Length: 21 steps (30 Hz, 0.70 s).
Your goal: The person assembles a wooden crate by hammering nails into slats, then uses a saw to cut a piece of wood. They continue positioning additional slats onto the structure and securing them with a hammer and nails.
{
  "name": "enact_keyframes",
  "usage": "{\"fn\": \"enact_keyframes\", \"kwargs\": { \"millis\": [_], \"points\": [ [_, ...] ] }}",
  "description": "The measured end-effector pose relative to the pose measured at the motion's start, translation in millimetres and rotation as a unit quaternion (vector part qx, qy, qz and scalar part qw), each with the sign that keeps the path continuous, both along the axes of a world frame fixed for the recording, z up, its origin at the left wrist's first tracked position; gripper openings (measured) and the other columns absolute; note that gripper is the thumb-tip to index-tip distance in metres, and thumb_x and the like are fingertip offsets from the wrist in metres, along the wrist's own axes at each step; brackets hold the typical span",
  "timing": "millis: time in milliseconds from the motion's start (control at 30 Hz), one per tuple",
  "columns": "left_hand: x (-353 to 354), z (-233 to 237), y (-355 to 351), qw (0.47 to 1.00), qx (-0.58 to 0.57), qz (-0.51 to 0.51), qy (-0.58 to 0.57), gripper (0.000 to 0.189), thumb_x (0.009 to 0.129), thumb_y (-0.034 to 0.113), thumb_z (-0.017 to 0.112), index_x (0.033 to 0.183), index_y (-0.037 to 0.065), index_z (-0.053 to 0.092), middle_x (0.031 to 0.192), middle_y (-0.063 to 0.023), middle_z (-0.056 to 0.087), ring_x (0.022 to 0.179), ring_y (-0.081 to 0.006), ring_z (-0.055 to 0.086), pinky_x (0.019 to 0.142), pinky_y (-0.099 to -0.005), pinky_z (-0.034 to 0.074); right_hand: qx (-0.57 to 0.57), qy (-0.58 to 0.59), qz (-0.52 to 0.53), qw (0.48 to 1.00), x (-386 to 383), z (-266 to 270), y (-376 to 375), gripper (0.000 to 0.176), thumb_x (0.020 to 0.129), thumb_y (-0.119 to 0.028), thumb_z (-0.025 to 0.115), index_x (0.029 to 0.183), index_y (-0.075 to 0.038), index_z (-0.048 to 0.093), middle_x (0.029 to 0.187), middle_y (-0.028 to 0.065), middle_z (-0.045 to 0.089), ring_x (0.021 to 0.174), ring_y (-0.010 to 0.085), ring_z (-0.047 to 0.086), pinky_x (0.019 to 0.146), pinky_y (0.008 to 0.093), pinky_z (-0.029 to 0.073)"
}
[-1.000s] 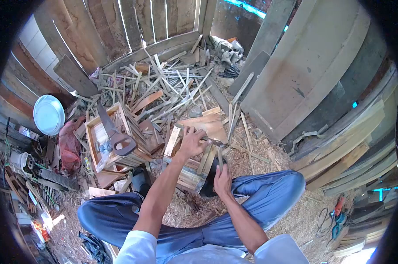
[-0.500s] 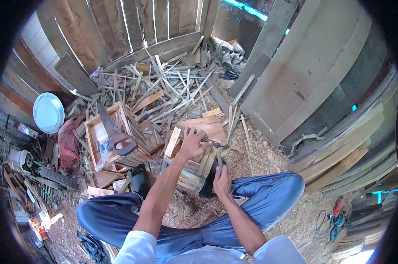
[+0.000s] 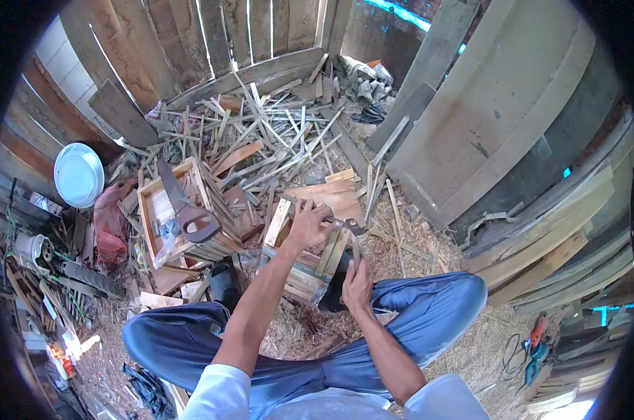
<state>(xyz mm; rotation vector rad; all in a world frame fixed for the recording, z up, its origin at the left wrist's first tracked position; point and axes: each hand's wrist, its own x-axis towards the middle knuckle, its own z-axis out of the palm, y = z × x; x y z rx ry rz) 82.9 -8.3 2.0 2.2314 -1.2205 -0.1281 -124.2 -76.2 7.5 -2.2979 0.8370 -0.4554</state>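
A small wooden crate (image 3: 304, 285) made of slats stands between my legs. Over its far right edge, my left hand (image 3: 310, 225) is closed, thumb and fingertips together; whatever they pinch is too small to make out. My right hand (image 3: 357, 285) is wrapped around the handle of a hammer (image 3: 356, 228). The hammer's metal head is just right of my left fingertips, apart from them, by the crate's upper right corner.
To the left, a handsaw (image 3: 184, 210) lies across a stack of wooden crates (image 3: 212, 183). Thin wood offcuts (image 3: 275, 140) are heaped beyond. A white basin (image 3: 78, 175) leans at the left wall. Boards (image 3: 499, 112) lean on the right, and a power tool (image 3: 536, 350) lies on sawdust.
The hammer head has swung slightly to the right, away from my left fingertips. My left hand stays at the same spot on the crate. The view has shifted a little.
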Motion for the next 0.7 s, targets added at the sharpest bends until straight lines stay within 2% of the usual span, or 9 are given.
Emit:
{"fn": "enact_keyframes", "kwargs": {
  "millis": [67,167,200,233,300,367,467,533,700],
  "points": [
    [-1,-3,1,1.000,-0.018,0.003,-0.009,0.048,0.085,0.053,0.058,0.100,0.007,0.063,0.100,-0.0079,0.062,0.100,-0.0329,0.051,0.103,-0.0569,0.023,0.010,0.054,0.001,0.998,5,2,-1,0.024,0.099,-0.026,0.047,0.098,-0.002,0.046,0.074,0.0288,0.060,0.068,0.0501,0.059,0.056,0.0576,0.043],
    [4,-3,-5,0.999,-0.039,0.011,-0.037,0.046,0.084,0.052,0.059,0.098,0.008,0.064,0.099,-0.0071,0.063,0.098,-0.0317,0.051,0.103,-0.0552,0.024,0.045,0.038,-0.020,0.998,2,3,-2,0.025,0.099,-0.027,0.046,0.099,-0.003,0.045,0.075,0.0285,0.061,0.069,0.0503,0.059,0.057,0.0584,0.043],
    [0,-5,-2,0.998,-0.033,0.015,-0.043,0.045,0.084,0.052,0.060,0.096,0.009,0.065,0.098,-0.0062,0.064,0.096,-0.0306,0.051,0.102,-0.0537,0.024,0.059,0.009,-0.047,0.997,4,15,2,0.026,0.099,-0.025,0.047,0.098,0.000,0.046,0.083,0.0321,0.058,0.080,0.0517,0.056,0.066,0.0576,0.041],
    [-3,-6,1,0.999,-0.030,0.014,-0.040,0.045,0.084,0.052,0.060,0.096,0.009,0.065,0.098,-0.0062,0.064,0.096,-0.0306,0.051,0.102,-0.0537,0.024,0.063,0.013,-0.049,0.997,4,15,4,0.026,0.099,-0.025,0.047,0.098,0.000,0.046,0.083,0.0321,0.058,0.080,0.0517,0.056,0.066,0.0576,0.041],
    [1,-6,-2,0.999,-0.041,0.008,-0.025,0.046,0.084,0.053,0.059,0.096,0.009,0.064,0.097,-0.0064,0.064,0.097,-0.0311,0.051,0.102,-0.0536,0.024,0.048,0.085,-0.010,0.995,7,17,0,0.025,0.099,-0.024,0.048,0.097,0.000,0.045,0.086,0.0318,0.057,0.082,0.0518,0.056,0.067,0.0574,0.041],
    [3,-10,-5,0.998,-0.042,0.007,-0.052,0.046,0.084,0.053,0.059,0.096,0.008,0.064,0.097,-0.0065,0.064,0.097,-0.0312,0.051,0.101,-0.0534,0.025,0.052,0.101,-0.018,0.993,8,13,0,0.024,0.098,-0.023,0.049,0.097,0.001,0.045,0.086,0.0307,0.055,0.079,0.0513,0.056,0.067,0.0573,0.042],
    [0,-11,-1,0.997,-0.046,0.012,-0.060,0.046,0.085,0.052,0.058,0.096,0.008,0.064,0.097,-0.0067,0.063,0.096,-0.0315,0.051,0.100,-0.0532,0.026,0.088,0.030,-0.027,0.995,2,9,2,0.023,0.098,-0.023,0.049,0.095,0.000,0.046,0.082,0.0293,0.055,0.076,0.0514,0.056,0.065,0.0580,0.042],
    [-2,-7,-1,0.997,-0.059,0.009,-0.052,0.045,0.085,0.052,0.058,0.096,0.008,0.064,0.097,-0.0068,0.063,0.096,-0.0315,0.051,0.099,-0.0531,0.026,0.004,0.062,0.001,0.998,5,3,-2,0.023,0.099,-0.027,0.046,0.104,-0.004,0.043,0.073,0.0304,0.060,0.069,0.0522,0.059,0.057,0.0601,0.044],
    [-1,-1,0,0.999,-0.041,0.006,-0.031,0.045,0.085,0.052,0.058,0.096,0.008,0.064,0.097,-0.0069,0.063,0.097,-0.0315,0.052,0.101,-0.0539,0.025,0.031,0.008,-0.021,0.999,0,-2,0,0.022,0.099,-0.025,0.047,0.102,-0.003,0.044,0.070,0.0295,0.060,0.067,0.0515,0.059,0.055,0.0596,0.043]
  ]
}}
